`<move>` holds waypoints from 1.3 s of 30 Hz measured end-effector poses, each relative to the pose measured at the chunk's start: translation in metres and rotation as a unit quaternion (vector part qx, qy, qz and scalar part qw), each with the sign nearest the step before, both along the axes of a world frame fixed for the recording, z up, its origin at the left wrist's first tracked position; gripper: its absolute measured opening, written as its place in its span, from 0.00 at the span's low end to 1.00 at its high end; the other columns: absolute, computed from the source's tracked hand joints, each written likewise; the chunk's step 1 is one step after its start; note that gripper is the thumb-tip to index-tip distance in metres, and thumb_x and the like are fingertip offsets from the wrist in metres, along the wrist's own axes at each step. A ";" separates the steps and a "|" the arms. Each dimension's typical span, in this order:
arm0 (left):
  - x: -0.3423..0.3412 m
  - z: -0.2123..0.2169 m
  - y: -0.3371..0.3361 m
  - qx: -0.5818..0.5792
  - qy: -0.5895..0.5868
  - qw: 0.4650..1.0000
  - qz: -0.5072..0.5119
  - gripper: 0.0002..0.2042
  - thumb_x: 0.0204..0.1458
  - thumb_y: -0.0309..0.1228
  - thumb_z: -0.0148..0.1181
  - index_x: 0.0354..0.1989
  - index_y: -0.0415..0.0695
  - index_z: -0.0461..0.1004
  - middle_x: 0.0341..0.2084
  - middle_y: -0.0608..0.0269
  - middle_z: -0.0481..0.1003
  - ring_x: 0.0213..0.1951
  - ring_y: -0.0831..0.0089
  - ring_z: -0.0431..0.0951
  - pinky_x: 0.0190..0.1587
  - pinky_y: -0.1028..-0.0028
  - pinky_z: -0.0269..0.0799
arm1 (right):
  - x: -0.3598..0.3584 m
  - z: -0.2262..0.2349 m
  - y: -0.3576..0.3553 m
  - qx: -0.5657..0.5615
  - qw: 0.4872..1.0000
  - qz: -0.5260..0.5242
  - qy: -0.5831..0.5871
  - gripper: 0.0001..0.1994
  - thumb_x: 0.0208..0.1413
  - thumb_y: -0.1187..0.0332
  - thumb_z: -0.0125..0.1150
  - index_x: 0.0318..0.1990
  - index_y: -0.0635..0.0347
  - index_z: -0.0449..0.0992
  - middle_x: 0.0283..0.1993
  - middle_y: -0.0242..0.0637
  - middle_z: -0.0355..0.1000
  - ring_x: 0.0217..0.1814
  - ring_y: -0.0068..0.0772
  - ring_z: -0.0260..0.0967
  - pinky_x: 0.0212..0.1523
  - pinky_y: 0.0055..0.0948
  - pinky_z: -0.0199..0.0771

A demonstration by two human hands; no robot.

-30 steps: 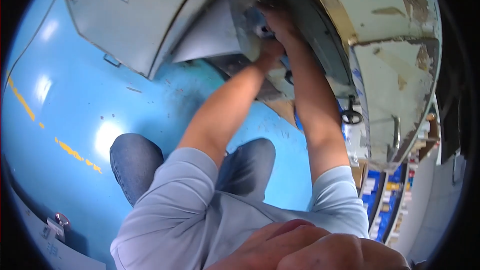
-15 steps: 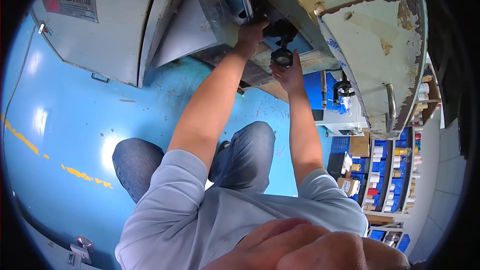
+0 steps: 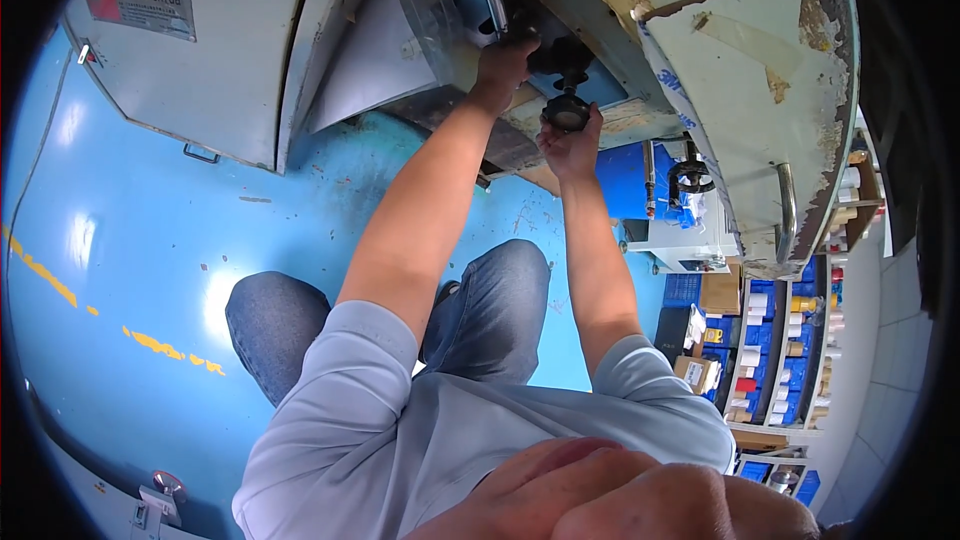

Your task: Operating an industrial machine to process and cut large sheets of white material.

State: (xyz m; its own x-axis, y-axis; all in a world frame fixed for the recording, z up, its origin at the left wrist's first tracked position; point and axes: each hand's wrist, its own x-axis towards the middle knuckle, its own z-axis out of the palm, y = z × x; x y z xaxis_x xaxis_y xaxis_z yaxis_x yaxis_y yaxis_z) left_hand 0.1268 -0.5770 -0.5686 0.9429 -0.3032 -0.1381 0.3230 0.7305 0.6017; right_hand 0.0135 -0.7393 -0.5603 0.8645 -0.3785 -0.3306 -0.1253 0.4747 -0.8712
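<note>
Nearest the camera, at six o'clock, the person's light blue shirt point(image 3: 400, 440) fills the lower part of the view, with blue jeans point(image 3: 480, 310) just above it and both knees bent over a glossy blue floor point(image 3: 130, 200) marked with worn yellow paint at eight o'clock. Both bare forearms rise from the shoulders toward twelve o'clock.

The right hand point(image 3: 572, 145) sits a little nearer; its fingers are closed around a black round knob point(image 3: 566, 112), gripping it from below. Just beyond, at about twelve o'clock, the left hand point(image 3: 503, 68) is curled shut on a dark fitting point(image 3: 560, 55) directly above the knob, beside a shiny metal bar point(image 3: 495, 2). Knob and fitting sit in a recess of a grey machine point(image 3: 220, 60), under a worn, paint-chipped cream panel point(image 3: 740, 70) that spreads toward two o'clock.

Farther off, at four o'clock, shelves point(image 3: 790, 340) hold small boxes and blue bins, with a white unit point(image 3: 680, 240) standing on the floor near them.
</note>
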 end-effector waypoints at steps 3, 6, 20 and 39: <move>-0.001 -0.002 0.000 -0.004 -0.008 1.000 0.010 0.16 0.50 0.44 0.70 0.32 0.43 0.77 0.19 0.68 0.70 0.21 0.74 0.72 0.25 0.72 0.68 | -0.003 0.003 0.003 0.034 0.998 0.043 -0.020 0.33 0.59 0.32 0.49 0.49 0.56 0.74 0.42 0.42 0.76 0.38 0.39 0.72 0.38 0.35 0.71; -0.003 -0.004 -0.001 0.008 -0.017 1.000 0.018 0.16 0.49 0.44 0.69 0.30 0.43 0.76 0.19 0.68 0.70 0.21 0.74 0.72 0.25 0.71 0.68 | -0.009 0.009 0.005 0.045 0.998 0.043 0.020 0.33 0.59 0.32 0.50 0.52 0.55 0.72 0.47 0.43 0.75 0.44 0.42 0.73 0.45 0.37 0.73; 0.037 -0.061 -0.043 0.022 -0.206 0.958 0.197 0.19 0.57 0.35 0.59 0.56 0.43 0.73 0.31 0.57 0.76 0.33 0.61 0.77 0.34 0.61 0.72 | 0.120 0.073 0.161 -0.661 0.716 0.149 -0.171 0.16 0.60 0.67 0.63 0.53 0.64 0.75 0.49 0.42 0.75 0.51 0.32 0.71 0.52 0.32 0.72; -0.244 0.203 0.200 0.447 -0.179 0.738 -0.474 0.30 0.57 0.51 0.64 0.56 0.38 0.73 0.48 0.47 0.79 0.52 0.57 0.80 0.56 0.64 0.73 | -0.261 0.194 0.078 -0.553 0.754 0.312 0.166 0.15 0.61 0.62 0.64 0.50 0.59 0.76 0.40 0.36 0.77 0.43 0.29 0.74 0.48 0.34 0.75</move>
